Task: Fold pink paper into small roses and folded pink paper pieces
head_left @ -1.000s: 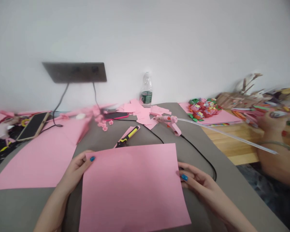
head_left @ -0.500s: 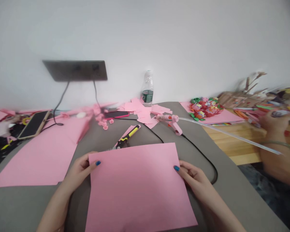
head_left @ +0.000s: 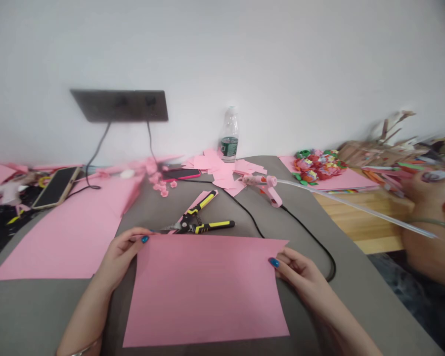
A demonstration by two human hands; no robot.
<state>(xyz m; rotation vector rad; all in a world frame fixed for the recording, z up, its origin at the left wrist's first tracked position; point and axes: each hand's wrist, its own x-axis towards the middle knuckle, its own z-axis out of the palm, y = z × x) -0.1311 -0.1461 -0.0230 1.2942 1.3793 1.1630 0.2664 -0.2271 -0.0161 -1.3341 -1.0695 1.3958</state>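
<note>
Between my hands a sheet of pink paper [head_left: 209, 291] is held by its two far corners, tilted over the grey table. My left hand [head_left: 124, 252] pinches the far left corner with thumb and fingers. At the right corner, my right hand [head_left: 294, 267] grips the edge, thumb on top and the fingers partly hidden behind. Just beyond the sheet's far edge lie black and yellow wire-stripping pliers [head_left: 193, 217], their handles spread, on a pink paper strip. Farther off rests a pink glue gun [head_left: 263, 184] with a long clear glue stick in its back.
Large pink sheets [head_left: 70, 227] and a phone [head_left: 56, 187] lie to the left. Small pink pieces [head_left: 222, 170] surround a water bottle [head_left: 229, 136]. Paper flowers [head_left: 319, 165] sit at the right back. A co-worker's hand [head_left: 428, 190] is at the far right. A black cord [head_left: 311, 230] crosses the table.
The pink sheet has tipped and its far edge has dropped lower, so both plier handles now show. My hands keep their hold. The view has shifted slightly.
</note>
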